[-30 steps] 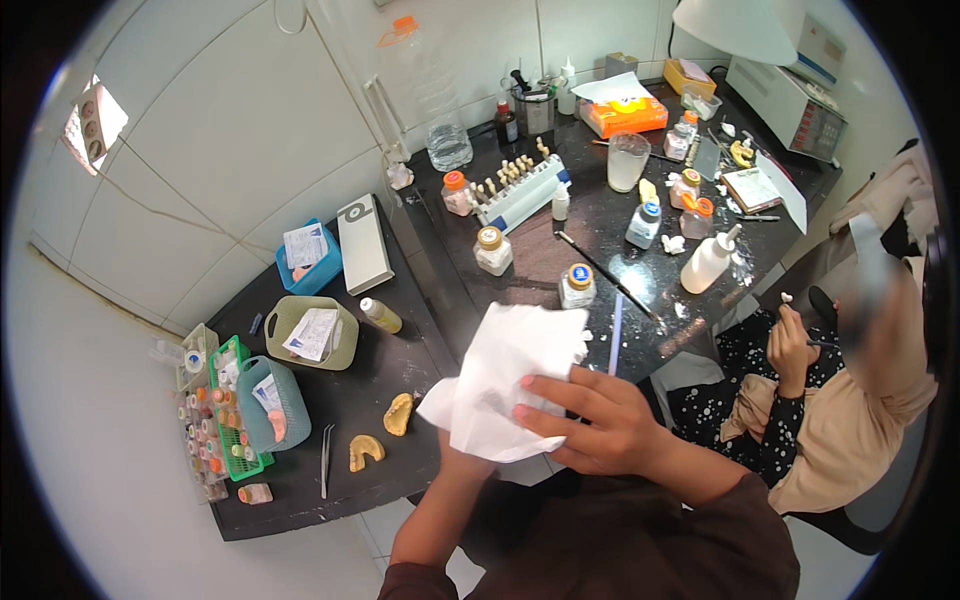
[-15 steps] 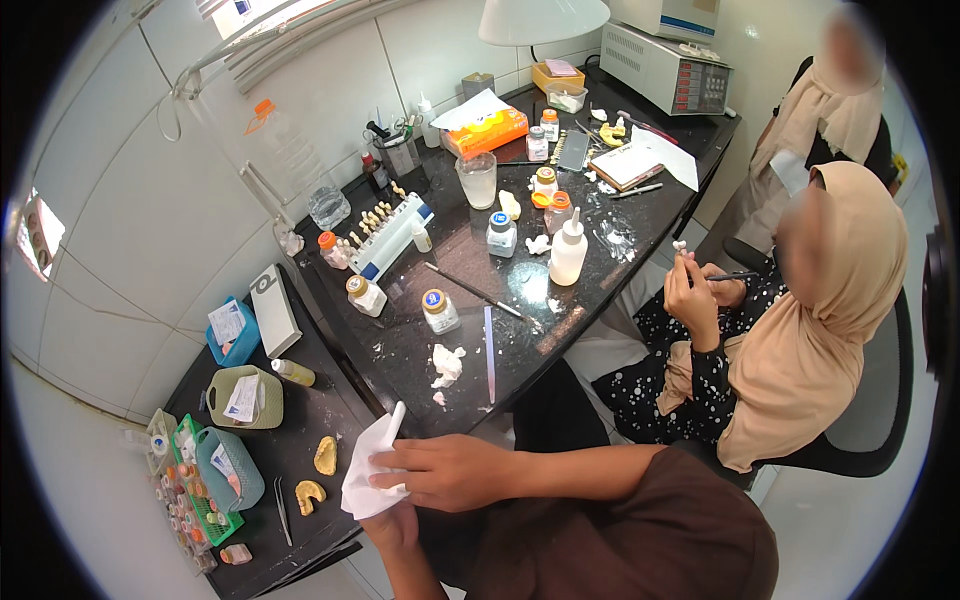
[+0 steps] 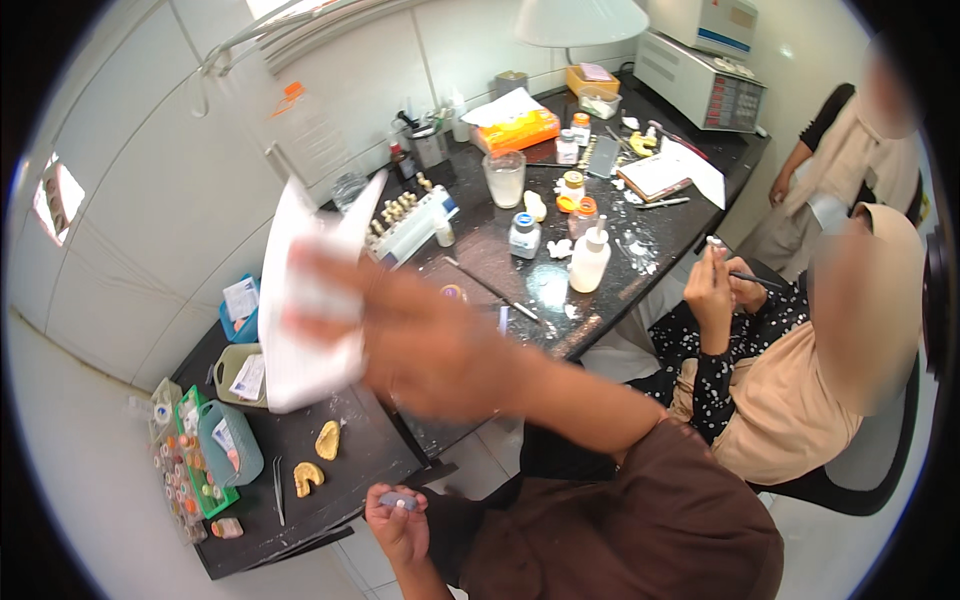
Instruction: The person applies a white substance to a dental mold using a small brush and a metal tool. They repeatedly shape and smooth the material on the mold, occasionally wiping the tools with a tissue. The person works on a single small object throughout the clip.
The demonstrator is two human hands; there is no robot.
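My right hand (image 3: pixel 410 340), blurred by motion, is raised over the gap between the two black desks, closed on a crumpled white paper sheet (image 3: pixel 310 375). Lower down, my left hand (image 3: pixel 398 530) is closed round a small grey object (image 3: pixel 390 500) with a tiny white piece on it. To the left, on the side desk, lie two yellow dental casts (image 3: pixel 308 478) (image 3: pixel 328 440) and metal tweezers (image 3: pixel 279 495). Behind my right hand, a brush (image 3: pixel 495 290) lies on the main desk.
Main desk (image 3: pixel 640 280) holds a white bottle (image 3: pixel 590 262), jars (image 3: pixel 523 235), a glass (image 3: pixel 504 185), a shade guide (image 3: pixel 410 228) and a tissue box (image 3: pixel 515 135). Baskets (image 3: pixel 228 455) stand at left. A seated co-worker (image 3: pixel 760 410) works close on my right; another person (image 3: pixel 830 160) is behind them.
My hands have separated: my right hand has lifted the paper up and forward, while my left hand stayed low, now showing the small object it holds. The view has shifted.
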